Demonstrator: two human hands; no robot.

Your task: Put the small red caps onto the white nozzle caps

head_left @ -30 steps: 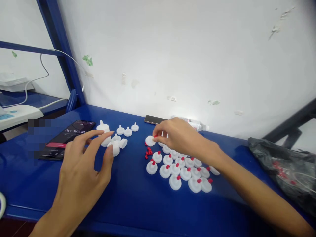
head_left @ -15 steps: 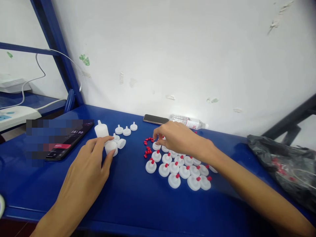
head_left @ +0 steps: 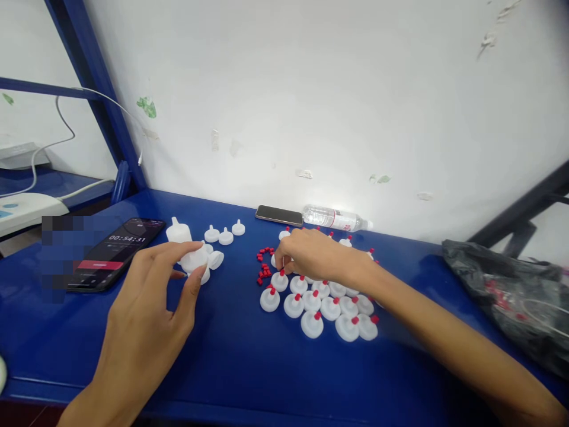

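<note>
My left hand (head_left: 146,290) has thumb and fingertips closed around a white nozzle cap (head_left: 194,260), beside a white bottle (head_left: 179,231) and some loose white caps (head_left: 216,260). Over the group of white caps with red tips (head_left: 312,324), my right hand (head_left: 306,255) has its fingers pinched together. Its fingertips are right above the red tip of one cap (head_left: 280,281); whatever they grip is hidden. Small red tips (head_left: 265,271) lie scattered to the left of those fingers. Three white caps without red tips (head_left: 226,236) stand behind the left group.
A phone with a running timer (head_left: 118,249) lies on the left of the blue table (head_left: 231,373). Another phone (head_left: 279,216) and a clear bottle (head_left: 333,218) lie along the wall. At the right edge is a black plastic bag (head_left: 502,296) with red pieces.
My left fingers have shifted slightly, and the white cap between them sits a little further left. My right fingertips have come down slightly toward a red-tipped cap.
</note>
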